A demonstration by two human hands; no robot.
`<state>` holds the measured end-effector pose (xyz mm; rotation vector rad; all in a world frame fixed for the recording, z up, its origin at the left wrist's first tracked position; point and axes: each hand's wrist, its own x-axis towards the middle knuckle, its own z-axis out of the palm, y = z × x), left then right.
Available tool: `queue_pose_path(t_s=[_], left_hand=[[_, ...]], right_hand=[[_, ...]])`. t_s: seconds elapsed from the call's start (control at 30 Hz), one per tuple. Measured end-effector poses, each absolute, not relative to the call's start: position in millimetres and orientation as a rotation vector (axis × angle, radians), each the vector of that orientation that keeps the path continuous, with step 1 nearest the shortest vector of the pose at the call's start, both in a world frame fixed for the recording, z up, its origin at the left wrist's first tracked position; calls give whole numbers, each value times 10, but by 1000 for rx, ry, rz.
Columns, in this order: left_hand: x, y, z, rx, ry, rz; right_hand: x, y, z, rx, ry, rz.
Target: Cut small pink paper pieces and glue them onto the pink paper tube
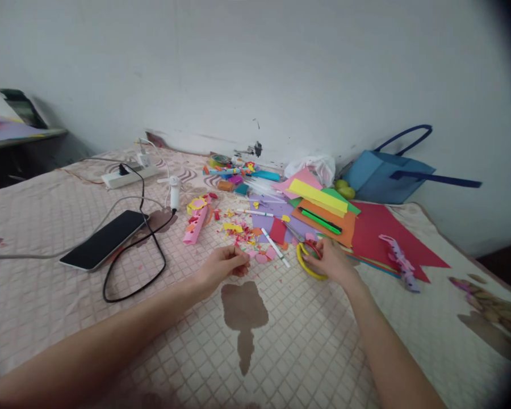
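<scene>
My right hand (333,261) has its fingers closed around the yellow and red handles of a pair of scissors (300,250). The blades point away to the upper left, over the paper. My left hand (223,266) is closed in a pinch just above the tablecloth; anything between its fingertips is hidden. Close to it lie small pink paper circles (261,258) and a heap of coloured paper scraps (242,232). A white marker (276,248) rests between the two hands. Beyond the scissors is a small red paper piece (277,231) on a purple sheet (262,221).
Stacked coloured paper (323,197) bears green and black pens (321,220). Red paper (377,233) and a blue bag (387,176) are at right. A decorated pink paper roll (196,226) lies left of the scraps. A tablet (105,240), black cable (164,262) and power strip (130,176) occupy the left.
</scene>
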<state>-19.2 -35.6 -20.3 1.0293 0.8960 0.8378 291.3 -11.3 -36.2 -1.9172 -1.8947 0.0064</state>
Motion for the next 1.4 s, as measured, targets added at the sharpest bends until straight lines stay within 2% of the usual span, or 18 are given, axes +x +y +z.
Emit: queue_pose_path(t_s=[0.17, 0.3, 0.4, 0.53, 0.63, 0.73, 0.93, 1.4], left_hand=[[-215, -326, -212, 1028, 865, 849], [-226, -310, -196, 1026, 871, 867], [-231, -307, -174, 1030, 882, 872], [-231, -317, -147, 1037, 880, 867], [-223, -342, -124, 1060, 869, 845], [-208, -381, -91, 1110, 888, 815], [-181, -455, -54, 1282, 922, 777], [-161, -471, -111, 1275, 915, 744]], right_hand=[[3008, -74, -507, -1988, -1912, 35], [2999, -65, -500, -1981, -1921, -8], [3046, -72, -442, -1942, -1872, 86], [3013, -138, -227, -1859, -1597, 503], [2709, -253, -54, -1517, -1402, 985], [2199, -408, -4, -1306, -1325, 1206], [1534, -634, -135, -1161, -1272, 1223], [1462, -699, -179, -1221, -1184, 1253]])
